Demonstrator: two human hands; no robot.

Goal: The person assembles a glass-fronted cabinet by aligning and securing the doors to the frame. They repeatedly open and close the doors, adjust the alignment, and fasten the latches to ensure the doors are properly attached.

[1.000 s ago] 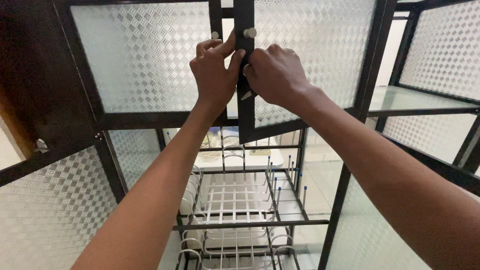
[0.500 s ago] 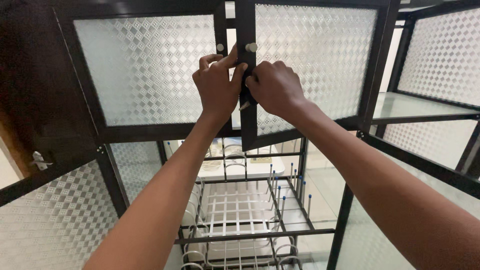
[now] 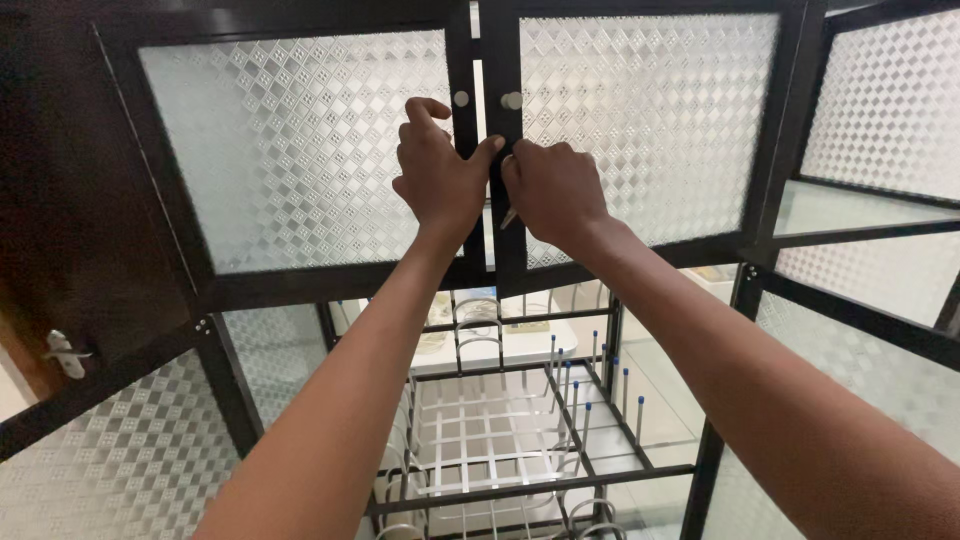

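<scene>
Right hand (image 3: 555, 195) apparently hides something small against door frame (image 3: 500, 180)

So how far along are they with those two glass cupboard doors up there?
Nearly shut, it seems. The left door and right door stand almost edge to edge, with only a thin gap between their small round knobs. In hand: the left hand and right hand grip the meeting frames. Left to do: close that gap. The dish rack below sits in the open.

Below the cabinet doors (image 3: 300, 150), a dark-framed dish rack (image 3: 500, 440) — white grid shelf, blue-tipped pegs (image 3: 590, 375) along its right side — holds curved white dishes at its left edge.
</scene>
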